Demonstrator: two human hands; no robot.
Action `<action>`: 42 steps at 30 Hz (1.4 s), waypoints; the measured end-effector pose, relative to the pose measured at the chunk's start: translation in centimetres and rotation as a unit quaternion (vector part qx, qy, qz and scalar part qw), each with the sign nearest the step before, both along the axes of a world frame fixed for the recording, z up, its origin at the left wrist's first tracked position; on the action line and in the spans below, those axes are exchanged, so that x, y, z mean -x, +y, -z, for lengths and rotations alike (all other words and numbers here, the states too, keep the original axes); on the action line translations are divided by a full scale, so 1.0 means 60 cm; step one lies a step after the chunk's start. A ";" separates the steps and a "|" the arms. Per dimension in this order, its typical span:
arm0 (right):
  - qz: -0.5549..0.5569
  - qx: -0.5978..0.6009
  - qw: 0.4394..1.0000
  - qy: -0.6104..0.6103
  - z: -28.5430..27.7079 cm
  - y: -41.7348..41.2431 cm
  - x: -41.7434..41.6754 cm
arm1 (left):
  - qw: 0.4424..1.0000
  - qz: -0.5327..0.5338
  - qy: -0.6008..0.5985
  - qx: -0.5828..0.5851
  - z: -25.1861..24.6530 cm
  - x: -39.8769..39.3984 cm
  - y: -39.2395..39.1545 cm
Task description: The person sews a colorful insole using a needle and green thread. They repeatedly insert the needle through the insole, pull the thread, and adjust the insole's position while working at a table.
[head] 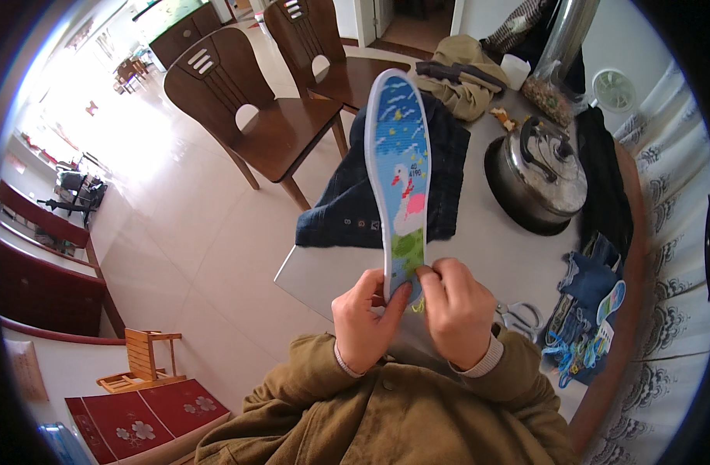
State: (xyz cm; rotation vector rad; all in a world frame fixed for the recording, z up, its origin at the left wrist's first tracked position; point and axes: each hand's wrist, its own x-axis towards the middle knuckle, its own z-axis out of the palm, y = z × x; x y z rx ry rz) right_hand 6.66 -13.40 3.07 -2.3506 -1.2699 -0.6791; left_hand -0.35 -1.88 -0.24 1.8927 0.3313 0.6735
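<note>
An embroidered shoe insole (402,151) with a swan, blue water and green grass stands up before me, its narrower end toward me. My left hand (366,325) grips that lower end, thumb across the stitched face. At the lower right edge, my right hand (459,314) has its fingers bunched against the insole. Whether a needle sits in those fingertips cannot be seen. Yellow-green thread (418,306) hangs between the hands beside the insole. Just right of my right hand lie grey-handled scissors (523,319), partly hidden by it.
Dark folded cloth (337,215) lies on the table (326,273) behind the insole. A lidded metal pan (541,174) stands back right. Embroidery floss (582,354), denim pieces (587,279) and a smaller insole (611,302) lie at the right. Wooden chairs (262,122) stand beyond the table.
</note>
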 end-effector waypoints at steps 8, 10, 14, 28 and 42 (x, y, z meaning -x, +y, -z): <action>-0.010 -0.176 0.979 0.098 0.018 -0.016 -0.004 | 1.000 0.020 0.008 0.019 -0.001 -0.002 -0.004; -0.030 -0.187 0.971 0.147 0.028 -0.022 -0.011 | 0.999 0.026 -0.019 0.028 0.003 -0.004 -0.005; -0.094 -0.471 0.696 0.534 0.026 -0.030 -0.017 | 0.973 0.072 -0.037 0.218 0.009 -0.003 -0.006; -0.295 -0.548 0.161 0.766 0.119 -0.036 -0.036 | 0.890 0.213 -0.074 0.397 0.001 0.010 -0.003; -0.055 -0.546 0.411 0.728 0.115 -0.160 -0.050 | 0.885 0.200 -0.069 0.415 0.008 0.005 0.010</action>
